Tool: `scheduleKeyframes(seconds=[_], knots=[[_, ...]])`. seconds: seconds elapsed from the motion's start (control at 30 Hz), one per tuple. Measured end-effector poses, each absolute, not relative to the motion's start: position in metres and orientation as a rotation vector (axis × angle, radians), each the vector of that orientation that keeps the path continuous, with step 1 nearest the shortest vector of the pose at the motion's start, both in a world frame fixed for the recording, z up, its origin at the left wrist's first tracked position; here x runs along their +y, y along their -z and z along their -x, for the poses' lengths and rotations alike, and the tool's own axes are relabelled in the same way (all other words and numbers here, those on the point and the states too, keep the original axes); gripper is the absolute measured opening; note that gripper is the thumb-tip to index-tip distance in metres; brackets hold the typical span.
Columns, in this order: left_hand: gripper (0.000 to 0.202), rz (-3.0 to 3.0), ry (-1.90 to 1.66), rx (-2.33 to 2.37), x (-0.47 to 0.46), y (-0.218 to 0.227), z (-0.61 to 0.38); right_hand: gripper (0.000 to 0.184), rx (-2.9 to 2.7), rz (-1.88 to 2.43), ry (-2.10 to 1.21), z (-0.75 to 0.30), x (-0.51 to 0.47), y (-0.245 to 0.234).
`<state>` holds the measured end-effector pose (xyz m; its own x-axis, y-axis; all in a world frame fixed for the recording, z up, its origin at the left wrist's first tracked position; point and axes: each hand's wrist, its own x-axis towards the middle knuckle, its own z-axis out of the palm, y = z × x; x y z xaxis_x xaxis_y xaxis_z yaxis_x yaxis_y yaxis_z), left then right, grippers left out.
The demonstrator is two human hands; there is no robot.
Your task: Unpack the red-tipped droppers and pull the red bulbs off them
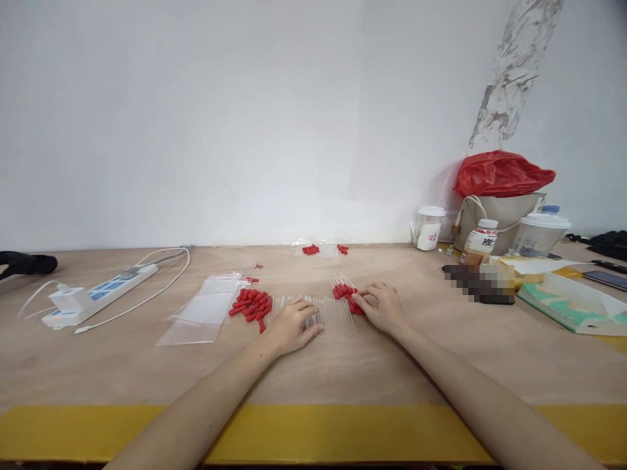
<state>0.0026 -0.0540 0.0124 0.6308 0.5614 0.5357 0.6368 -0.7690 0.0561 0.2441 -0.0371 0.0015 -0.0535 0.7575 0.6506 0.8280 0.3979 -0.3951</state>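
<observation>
A row of thin clear tubes lies side by side on the table, pointing away from me. My left hand rests over the left part of this row, palm down, thumb apart from the curved fingers. A pile of small red rubber bulbs sits just left of it. At the right end of the row, my right hand has thumb and fingertips closed at a red bulb. Beside those fingertips are several tubes with red bulbs on their ends, pointing away. The pinching fingertips partly hide the bulb.
Clear zip bags lie left of the pile. Further left are a power strip and a white cable. More red bulbs lie by the wall. A lidded cup, a bottle and a tray stand right.
</observation>
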Motion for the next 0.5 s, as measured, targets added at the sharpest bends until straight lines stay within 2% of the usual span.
scheduleKeyframes(seconds=[0.13,0.23,0.33,0.5], knots=[[0.029,2.722,0.769,-1.009,-0.059,-0.017,0.003,0.027,-1.683,1.466,-0.103,-0.257,-0.022,0.003],[0.029,2.709,0.713,-1.041,-0.062,-0.020,0.005,0.021,-1.611,1.590,-0.363,-0.269,-0.004,0.008],[0.031,2.705,0.690,-1.064,-0.063,-0.023,0.006,0.017,-1.616,1.628,-0.457,-0.276,0.015,0.011],[0.053,2.716,0.653,-1.084,-0.061,-0.020,0.009,0.033,-1.642,1.584,-0.541,-0.273,0.033,0.011]])
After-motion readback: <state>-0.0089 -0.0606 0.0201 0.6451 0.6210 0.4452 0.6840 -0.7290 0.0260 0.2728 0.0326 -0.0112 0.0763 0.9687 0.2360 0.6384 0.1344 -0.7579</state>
